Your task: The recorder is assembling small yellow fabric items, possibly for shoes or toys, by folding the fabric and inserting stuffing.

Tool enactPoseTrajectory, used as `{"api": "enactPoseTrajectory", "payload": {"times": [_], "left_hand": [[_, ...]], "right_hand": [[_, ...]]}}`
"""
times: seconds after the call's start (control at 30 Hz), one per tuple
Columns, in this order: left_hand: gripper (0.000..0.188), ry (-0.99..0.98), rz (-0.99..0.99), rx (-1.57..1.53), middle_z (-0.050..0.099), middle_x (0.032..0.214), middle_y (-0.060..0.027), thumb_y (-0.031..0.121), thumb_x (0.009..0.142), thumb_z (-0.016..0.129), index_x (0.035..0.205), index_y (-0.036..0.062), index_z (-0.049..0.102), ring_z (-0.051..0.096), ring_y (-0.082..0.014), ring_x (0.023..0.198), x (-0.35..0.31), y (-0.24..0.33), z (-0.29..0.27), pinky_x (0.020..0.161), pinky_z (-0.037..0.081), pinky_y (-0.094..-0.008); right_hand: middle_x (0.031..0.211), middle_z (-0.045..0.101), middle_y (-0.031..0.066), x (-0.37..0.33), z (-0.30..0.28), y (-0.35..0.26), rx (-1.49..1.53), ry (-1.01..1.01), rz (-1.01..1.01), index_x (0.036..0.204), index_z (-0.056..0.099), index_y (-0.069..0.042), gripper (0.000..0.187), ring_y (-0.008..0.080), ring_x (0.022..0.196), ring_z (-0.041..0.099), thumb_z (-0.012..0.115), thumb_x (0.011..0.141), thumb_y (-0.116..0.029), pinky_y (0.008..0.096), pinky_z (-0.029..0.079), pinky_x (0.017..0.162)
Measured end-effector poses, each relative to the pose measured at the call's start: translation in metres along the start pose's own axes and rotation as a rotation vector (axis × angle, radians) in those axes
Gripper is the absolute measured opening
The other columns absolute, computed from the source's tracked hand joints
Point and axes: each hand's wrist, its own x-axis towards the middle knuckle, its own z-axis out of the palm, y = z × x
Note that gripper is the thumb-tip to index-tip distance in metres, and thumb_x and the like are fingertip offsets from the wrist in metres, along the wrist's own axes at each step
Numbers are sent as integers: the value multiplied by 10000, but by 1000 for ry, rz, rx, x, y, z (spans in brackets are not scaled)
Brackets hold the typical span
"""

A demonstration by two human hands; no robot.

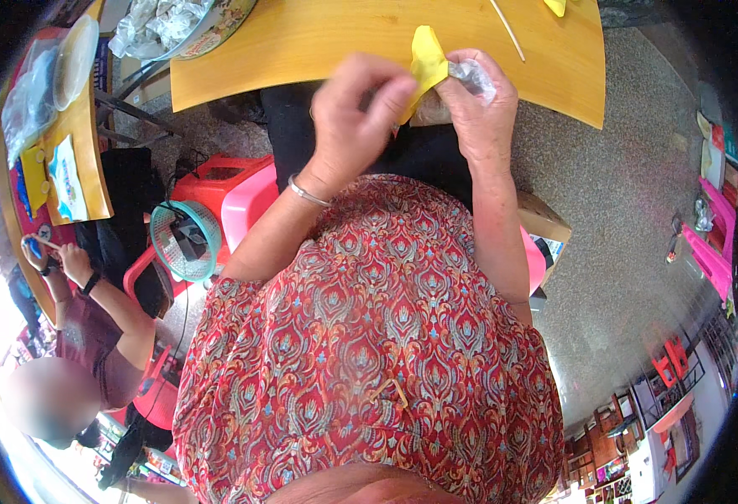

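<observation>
My right hand (485, 109) is closed on a small yellow cloth piece (428, 60), gripping it by its lower right end above the table's near edge. A crinkled whitish, see-through wad (475, 80) sits in the same hand, between the thumb and fingers; its kind is not clear. Just left of the yellow piece is my left hand (356, 109), blurred by motion, with its fingers curled and the thumb near the cloth. Whether it holds anything does not show. A thin wooden stick (508, 30) lies on the table beyond my right hand.
On the yellow-brown table (302, 63) stands a large bowl (218, 35) of whitish crinkled material; another yellow piece (556, 7) lies at the far edge. Left are a teal basket (186, 242), a red stool (218, 178) and a co-worker's hands (71, 260) with a stick and something blue.
</observation>
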Motion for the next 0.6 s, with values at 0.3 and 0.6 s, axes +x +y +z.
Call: {"api": "enactPoseTrajectory", "payload": {"times": [0.3,0.6], "left_hand": [[381,-242,-597,-736,607,1059,-76,216,938,570,1235,-16,513,578,-147,996,15,16,-4,861,478,-289],[315,-224,-845,-1215,596,1121,-61,223,977,482,1214,16,499,606,-171,1003,-1,29,3,902,489,-361]], "right_hand": [[798,664,71,-2,7,-20,-176,-30,-86,924,613,-51,309,157,717,641,765,657,-79,290,509,687],[977,590,117,-9,9,-12,-190,11,-315,978,592,-45,352,271,895,595,646,633,3,340,481,807]]}}
